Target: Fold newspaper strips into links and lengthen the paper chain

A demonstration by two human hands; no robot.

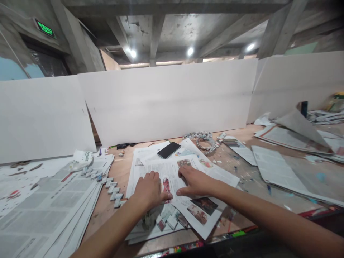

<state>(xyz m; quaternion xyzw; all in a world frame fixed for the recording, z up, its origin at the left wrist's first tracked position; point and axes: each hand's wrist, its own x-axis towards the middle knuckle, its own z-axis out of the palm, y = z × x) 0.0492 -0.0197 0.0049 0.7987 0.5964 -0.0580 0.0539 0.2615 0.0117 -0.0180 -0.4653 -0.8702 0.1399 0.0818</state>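
Observation:
Both hands rest on printed paper sheets [172, 165] at the middle of the table. My left hand [150, 190] lies on the left part of the top sheet, its thumb stretched toward a red picture [166, 185]. Right of that picture, my right hand [195, 182] touches the same sheet, thumb and fingers apart. Neither hand holds anything that I can see. Beyond them a black phone [169, 150] lies on the papers. Several folded paper pieces [172, 221] sit just below the hands, partly under the sheet. A sheet with dark photos [204, 209] lies beside my right wrist.
Stacked newspapers [61, 204] and a zigzag folded-paper chain [113, 190] lie left. A coiled paper chain [205, 141] is at the back, before white boards [166, 104]. More newspapers [285, 172] spread right. A crumpled white bag [81, 160] sits at back left.

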